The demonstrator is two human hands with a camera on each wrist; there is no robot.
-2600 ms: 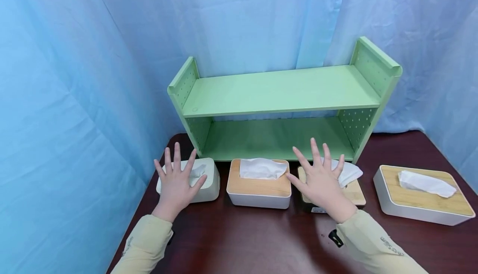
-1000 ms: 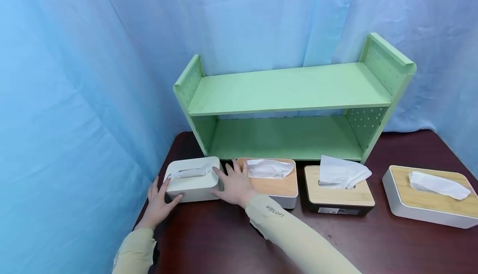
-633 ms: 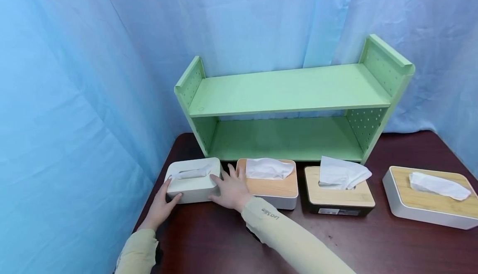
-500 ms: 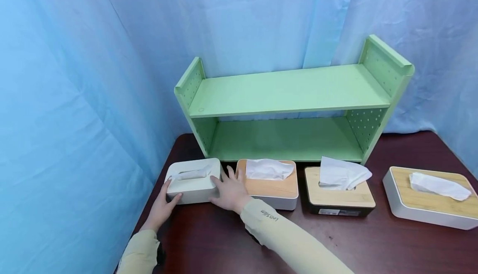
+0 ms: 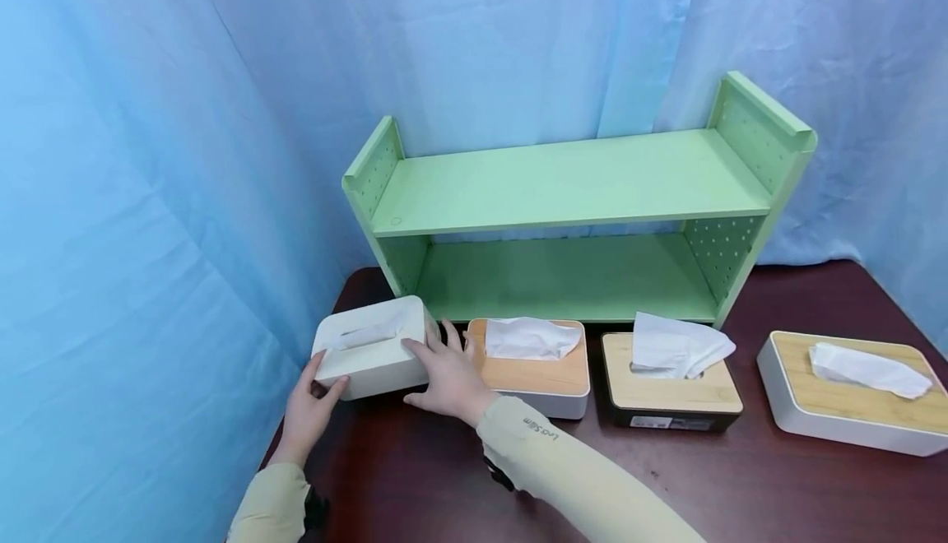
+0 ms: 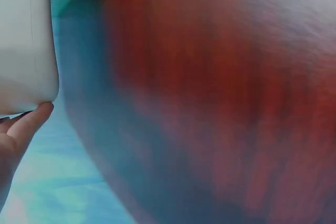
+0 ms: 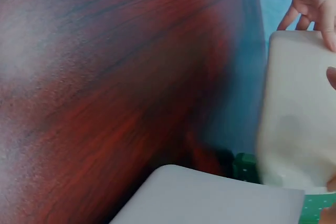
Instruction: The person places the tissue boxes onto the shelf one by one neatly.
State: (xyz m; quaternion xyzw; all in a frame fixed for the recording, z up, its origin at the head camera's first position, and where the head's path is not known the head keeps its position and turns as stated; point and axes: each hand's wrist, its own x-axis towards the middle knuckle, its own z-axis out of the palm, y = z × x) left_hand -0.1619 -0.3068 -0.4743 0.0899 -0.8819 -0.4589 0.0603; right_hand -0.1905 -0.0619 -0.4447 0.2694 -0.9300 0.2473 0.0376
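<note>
Grasping a white tissue box (image 5: 378,352) by both ends: pinching one end between thumb and fingers of the left hand (image 5: 306,415), clasping the other with the right hand (image 5: 453,374). Holding it in front of the left end of the green shelf (image 5: 570,189), apparently off the table (image 5: 704,477), aslant rather than square to the shelf in the head view. Best, probably, to keep pressure even on both ends, bring the box level, and leave the loose tissue (image 5: 370,333) in its top untouched. Mind the gap on the right hand's far side: very near an orange-lidded box (image 5: 532,378), just left of centre before the shelf, so easily nudged; impossible to tell contact for certain. Farther out, note a dark-sided box (image 5: 674,391) before the shelf's right end, then a long white-sided box (image 5: 844,399) beyond that end. Behind the shelf, see only blue curtain (image 5: 148,197).
</note>
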